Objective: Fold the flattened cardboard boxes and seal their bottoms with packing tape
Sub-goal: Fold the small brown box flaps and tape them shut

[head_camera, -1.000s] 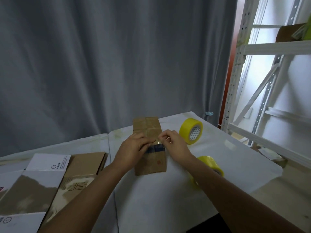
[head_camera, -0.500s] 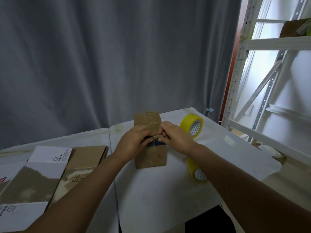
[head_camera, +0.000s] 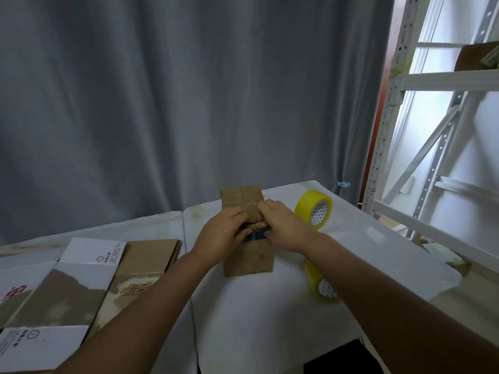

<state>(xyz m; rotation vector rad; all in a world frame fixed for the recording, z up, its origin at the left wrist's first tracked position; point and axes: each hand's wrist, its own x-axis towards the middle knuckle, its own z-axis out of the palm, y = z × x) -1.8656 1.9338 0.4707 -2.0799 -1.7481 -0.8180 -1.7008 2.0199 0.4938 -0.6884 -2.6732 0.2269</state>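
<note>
While both hands are met over its top, the small brown cardboard box (head_camera: 248, 255) is seen lying flat on the white-covered table (head_camera: 270, 319), near the far middle of the surface. The left hand (head_camera: 221, 233) is curled over the box's left edge, thumb tucked against a dark strip across the cardboard, and the box is gripped there. The right hand (head_camera: 283, 228) is curled in from the other side, fingertips pressed down at the same seam; whether tape is pinched between them cannot be told, but the box itself is held.

Just right of the box, a yellow tape roll (head_camera: 314, 209) is stood on its edge, well clear of the hands. A second yellow tape roll (head_camera: 321, 284) is partly hidden under the right forearm, nearer the table's front.

Over on the left, flattened boxes (head_camera: 81, 279) are laid in an overlapping stack, white and brown panels showing. A grey curtain (head_camera: 189, 103) is hung behind, and white metal shelving (head_camera: 432, 130) is stood at the right.
</note>
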